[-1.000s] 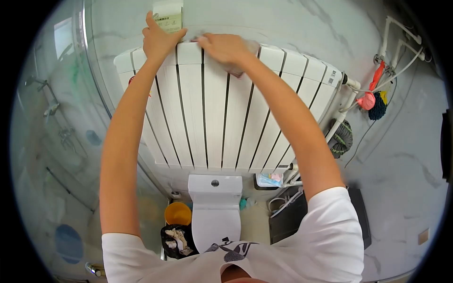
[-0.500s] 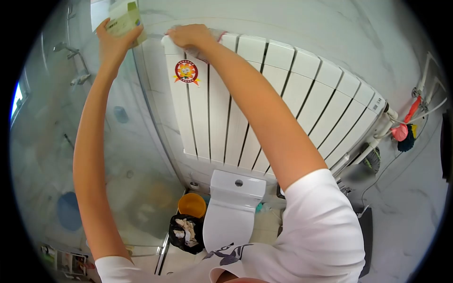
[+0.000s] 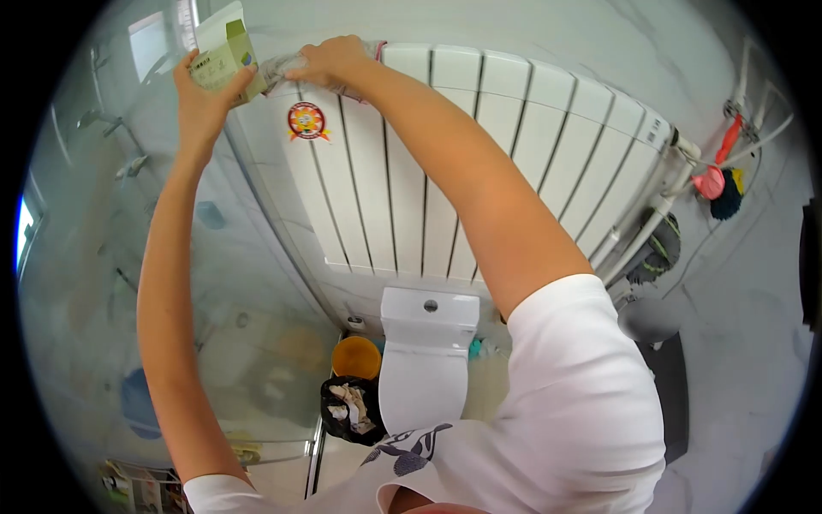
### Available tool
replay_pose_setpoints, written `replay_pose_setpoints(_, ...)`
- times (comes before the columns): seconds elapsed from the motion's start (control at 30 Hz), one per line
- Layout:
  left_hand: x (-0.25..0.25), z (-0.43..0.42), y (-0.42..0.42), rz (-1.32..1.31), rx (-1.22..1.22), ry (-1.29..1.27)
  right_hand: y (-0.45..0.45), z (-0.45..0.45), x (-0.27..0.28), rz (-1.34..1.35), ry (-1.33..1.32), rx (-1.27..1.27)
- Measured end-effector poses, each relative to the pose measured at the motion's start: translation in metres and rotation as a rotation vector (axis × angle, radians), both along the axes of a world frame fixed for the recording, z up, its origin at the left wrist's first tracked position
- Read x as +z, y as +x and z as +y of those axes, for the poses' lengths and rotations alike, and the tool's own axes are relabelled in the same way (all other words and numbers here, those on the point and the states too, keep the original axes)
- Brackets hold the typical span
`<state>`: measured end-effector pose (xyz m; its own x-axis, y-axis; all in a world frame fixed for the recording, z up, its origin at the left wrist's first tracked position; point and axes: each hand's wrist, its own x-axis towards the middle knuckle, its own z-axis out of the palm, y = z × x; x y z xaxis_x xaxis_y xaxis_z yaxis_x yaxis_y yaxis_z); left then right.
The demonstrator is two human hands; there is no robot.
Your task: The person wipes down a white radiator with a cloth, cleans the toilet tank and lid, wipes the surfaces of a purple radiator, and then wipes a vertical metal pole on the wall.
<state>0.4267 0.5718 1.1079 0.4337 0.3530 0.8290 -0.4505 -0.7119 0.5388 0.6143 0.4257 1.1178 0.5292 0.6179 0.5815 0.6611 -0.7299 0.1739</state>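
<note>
My left hand (image 3: 204, 101) grips a pale green cardboard box (image 3: 224, 64) from below, thumb on one side and fingers on the other. The box's top flap stands open, and it is held up just left of the radiator's end. On top of the white radiator (image 3: 407, 154), my right hand (image 3: 332, 62) presses on a greyish, patterned cloth (image 3: 279, 72) with a reddish edge. The cloth sticks out on both sides of that hand and hangs a little over the front. A round sun sticker (image 3: 307, 122) is on the radiator's front below it.
Below the radiator stands a white toilet (image 3: 425, 377). Beside it are an orange bucket (image 3: 356, 356) and a black-lined bin (image 3: 339, 420) with crumpled paper. A glass shower panel (image 3: 248, 283) rises on the left. Pipes (image 3: 664, 201) and a hanging red item (image 3: 730, 139) are at right.
My right hand stays on the cloth, which now shows farther left along the radiator top, close to the box. The view has shifted slightly; my left hand still holds the box.
</note>
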Motion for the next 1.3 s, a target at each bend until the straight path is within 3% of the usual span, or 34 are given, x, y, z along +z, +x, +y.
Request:
replay_pose_setpoints(0.27,0.03,-0.102,0.061,0.037,-0.143,0.048,-0.026,-0.173,0.002,-0.052,-0.07,-0.268)
replay_pose_setpoints(0.37,0.033,-0.152,0.088,0.051,-0.208,0.071,-0.054,-0.246,0.018,0.145,-0.15,-0.38)
replay_pose_setpoints(0.47,0.038,-0.202,0.112,0.086,-0.242,0.077,-0.031,-0.331,0.001,-0.161,-0.056,-0.404)
replay_pose_setpoints(0.73,0.03,-0.277,0.151,0.138,-0.211,0.123,-0.049,-0.544,-0.017,-0.204,0.084,-0.596)
replay_pose_setpoints(0.93,0.021,-0.279,0.171,0.021,-0.07,0.245,-0.041,-0.565,-0.028,-0.175,0.227,-0.661)
replay_pose_setpoints(0.97,0.02,-0.278,0.174,0.009,-0.053,0.269,-0.04,-0.558,-0.035,-0.189,0.255,-0.661)
replay_pose_setpoints(1.07,0.021,-0.283,0.171,-0.011,-0.059,0.293,-0.051,-0.536,-0.094,-0.736,0.49,-0.409)
replay_pose_setpoints(1.2,0.01,-0.288,0.157,-0.085,0.056,0.351,-0.087,-0.505,-0.194,-0.471,0.462,-0.428)
replay_pose_setpoints(1.23,0.005,-0.287,0.158,-0.167,0.069,0.344,-0.096,-0.496,-0.224,-0.296,0.805,-0.232)
replay_pose_setpoints(1.3,-0.011,-0.284,0.167,-0.335,0.094,0.327,-0.097,-0.49,-0.29,-0.05,1.049,-0.043)
